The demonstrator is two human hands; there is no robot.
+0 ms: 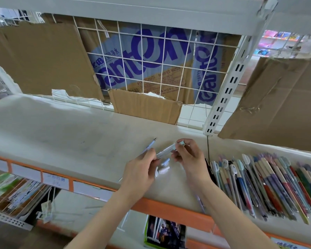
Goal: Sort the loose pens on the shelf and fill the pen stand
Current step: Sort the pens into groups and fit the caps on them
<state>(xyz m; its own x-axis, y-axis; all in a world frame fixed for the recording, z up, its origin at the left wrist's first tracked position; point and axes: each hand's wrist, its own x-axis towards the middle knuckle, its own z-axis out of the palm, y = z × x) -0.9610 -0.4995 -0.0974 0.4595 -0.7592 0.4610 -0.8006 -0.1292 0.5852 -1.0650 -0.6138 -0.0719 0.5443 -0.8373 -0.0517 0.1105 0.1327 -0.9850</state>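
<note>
While both hands (162, 159) pinch one pale pen (166, 150) by its ends, its axis lies left-right; the pen pile (269, 184) sits nearer the right hand (188, 157).

The shelf (61, 126) is matt, scuffed white with a glossy orange front edge; torn cardboard (39, 60) looks rough brown paper; the wire grid (162, 56) white-coated metal; pens (269, 184) glossy plastic.

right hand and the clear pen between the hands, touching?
Touching. The head view shows the right hand with its fingertips pinching the upper end of the clear pen, with no gap; the left hand grips its lower end.
</note>
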